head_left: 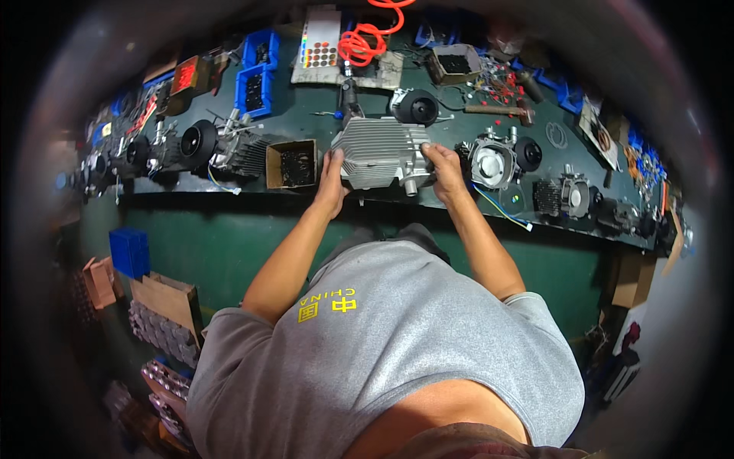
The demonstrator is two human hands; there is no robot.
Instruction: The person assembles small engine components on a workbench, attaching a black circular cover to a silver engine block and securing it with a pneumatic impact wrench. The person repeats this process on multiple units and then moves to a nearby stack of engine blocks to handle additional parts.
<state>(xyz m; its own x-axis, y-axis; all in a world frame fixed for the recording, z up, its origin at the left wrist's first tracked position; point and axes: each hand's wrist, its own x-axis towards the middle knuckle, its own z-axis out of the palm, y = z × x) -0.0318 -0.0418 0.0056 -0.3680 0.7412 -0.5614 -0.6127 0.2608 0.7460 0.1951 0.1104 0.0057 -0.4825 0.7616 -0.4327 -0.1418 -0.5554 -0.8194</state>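
A silver finned metal housing [373, 157] with a short pipe stub sits at the bench's near edge between my two hands. My left hand [330, 182] is closed against its left end. On the other end, my right hand [445, 170] grips the housing, thumb on top near the stub. The undersides of the fingers are hidden. Just left of my left hand stands an open cardboard box [271, 166] of small dark parts. Behind the housing lie a dark air tool [349, 99] and a part with a black fan wheel [417, 107]. An open motor unit [492, 164] is right of my right hand.
Several finned units with black wheels [199, 143] line the bench's left side; more units [573, 197] sit at right. Blue bins [238, 96], a red coiled hose [359, 52], a hammer [497, 112] and a parts box [437, 75] lie farther back. Cartons [168, 298] stand on the floor at left.
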